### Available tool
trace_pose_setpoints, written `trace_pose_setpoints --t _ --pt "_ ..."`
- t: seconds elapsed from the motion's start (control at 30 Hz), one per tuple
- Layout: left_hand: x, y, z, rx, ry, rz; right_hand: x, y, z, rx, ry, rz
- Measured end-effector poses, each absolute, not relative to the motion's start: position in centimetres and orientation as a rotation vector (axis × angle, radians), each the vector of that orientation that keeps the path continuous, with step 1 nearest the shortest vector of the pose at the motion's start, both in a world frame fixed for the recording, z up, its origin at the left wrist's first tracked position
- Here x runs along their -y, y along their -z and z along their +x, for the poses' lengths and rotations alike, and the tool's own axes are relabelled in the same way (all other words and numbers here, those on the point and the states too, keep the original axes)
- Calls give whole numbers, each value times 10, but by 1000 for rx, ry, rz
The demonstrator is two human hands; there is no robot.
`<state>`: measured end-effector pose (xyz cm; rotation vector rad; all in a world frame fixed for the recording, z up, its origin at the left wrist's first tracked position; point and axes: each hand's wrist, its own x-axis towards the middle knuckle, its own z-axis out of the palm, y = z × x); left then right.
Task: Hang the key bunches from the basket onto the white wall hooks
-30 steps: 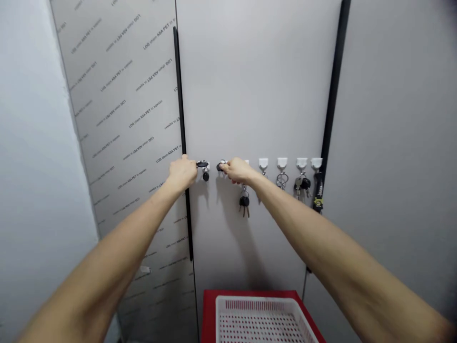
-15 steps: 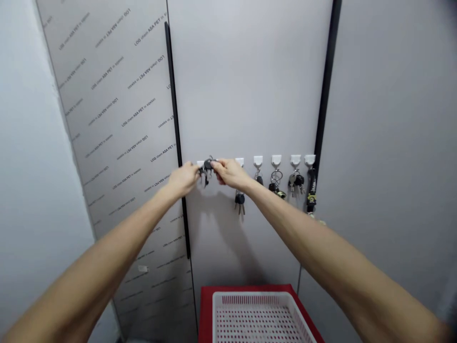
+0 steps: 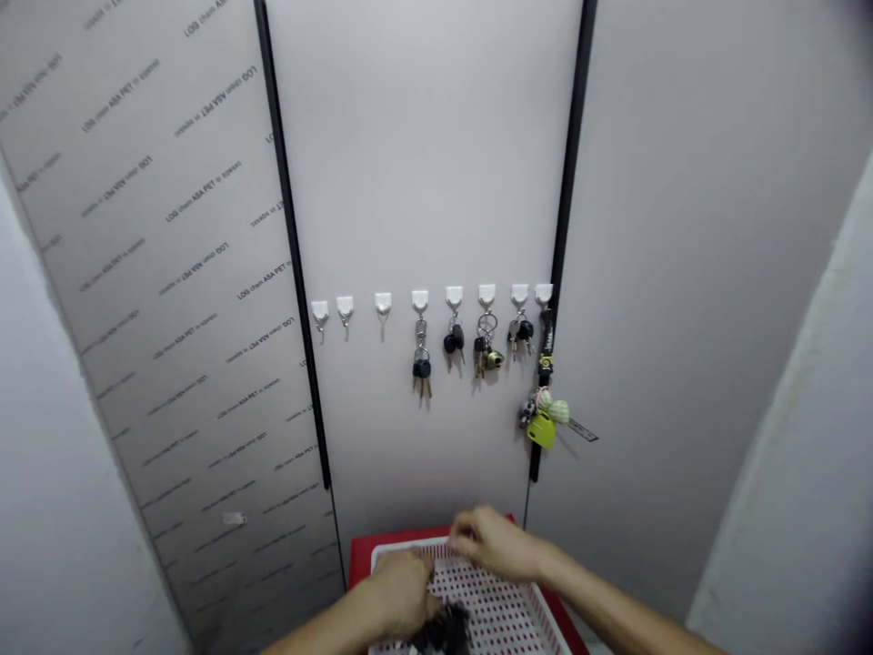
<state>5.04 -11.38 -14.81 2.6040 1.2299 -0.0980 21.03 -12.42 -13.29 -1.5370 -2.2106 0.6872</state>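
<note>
A row of white hooks (image 3: 419, 299) runs across the grey wall panel. The three left hooks (image 3: 345, 306) are bare; the others carry key bunches (image 3: 421, 363), and the rightmost holds a strap with a yellow-green tag (image 3: 541, 428). Low in view, my left hand (image 3: 399, 593) is curled over the white perforated basket (image 3: 505, 623), with dark keys (image 3: 446, 629) just below its fingers. My right hand (image 3: 489, 542) hovers over the basket's far rim, fingers curled; whether it holds anything I cannot make out.
The basket rests on a red surface (image 3: 360, 551). A film-covered panel with printed text (image 3: 170, 264) stands to the left. Black vertical strips (image 3: 293, 264) edge the hook panel. A pale wall (image 3: 784, 473) closes in on the right.
Both hands left the left-most hooks and dropped to the basket. Those hooks now hang bare, and dark keys lie by my left hand. The view has tilted and shifted.
</note>
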Motion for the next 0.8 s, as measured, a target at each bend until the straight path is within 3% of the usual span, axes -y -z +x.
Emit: trace_pose_setpoints --t 0.13,0.23,0.4,0.67,0.8 --pt "75 77 63 -1400 -719 2492 93 42 216 1722 -76 -1395" --pt "44 28 82 -1552 -1304 2235 68 -10 212 1507 209 -1396" --pt "20 2 106 -1669 -1291 2081 44 -22 209 1390 209 -1600" --pt "25 -66 101 -1174 -1687 2026 49 -74 217 1415 277 -1305" --pt "33 -82 93 -1116 -1601 2160 60 -86 211 1653 189 -1343"
